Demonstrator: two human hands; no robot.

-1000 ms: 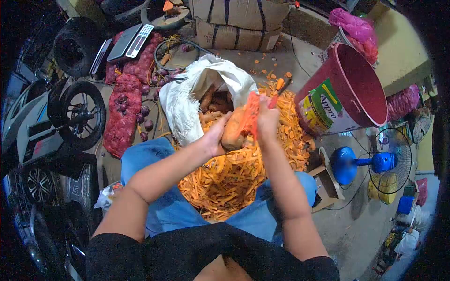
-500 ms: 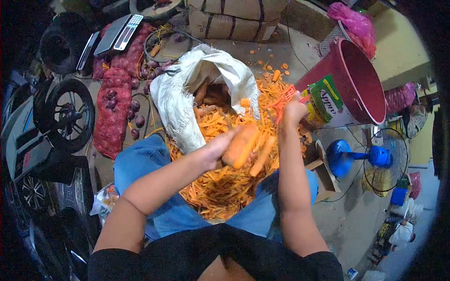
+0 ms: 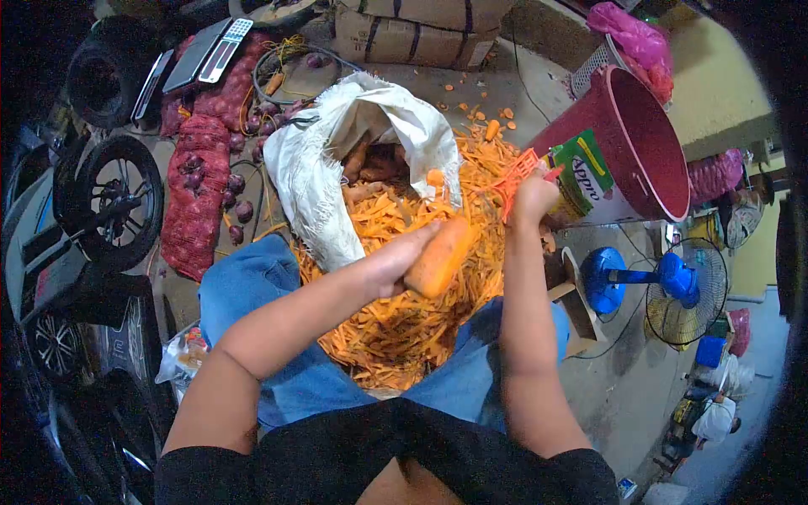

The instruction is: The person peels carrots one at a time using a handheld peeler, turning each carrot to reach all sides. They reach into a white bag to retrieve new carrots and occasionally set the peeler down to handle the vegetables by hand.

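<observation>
My left hand (image 3: pixel 397 263) is wrapped round a large orange carrot (image 3: pixel 441 257), held tilted over a heap of peelings (image 3: pixel 391 332) between my knees. To the right, my right hand (image 3: pixel 535 198) grips a red-orange peeler (image 3: pixel 515 178), its head up and left of my fingers, apart from the carrot. Just beyond the heap, a white woven sack (image 3: pixel 307 181) lies with its mouth open. Unpeeled carrots (image 3: pixel 379 160) show inside it.
A red bucket (image 3: pixel 619 143) leans at the right, near a blue fan (image 3: pixel 644 278) and an open cardboard box (image 3: pixel 581 307). Red net bags of onions (image 3: pixel 198 198) and a scale (image 3: pixel 210 59) are on the left. Another person (image 3: pixel 715 418) is far right.
The peeling strip or second carrot piece beside the held carrot is no longer seen. My right hand and the peeler have shifted slightly right, and the whole view has moved a little.
</observation>
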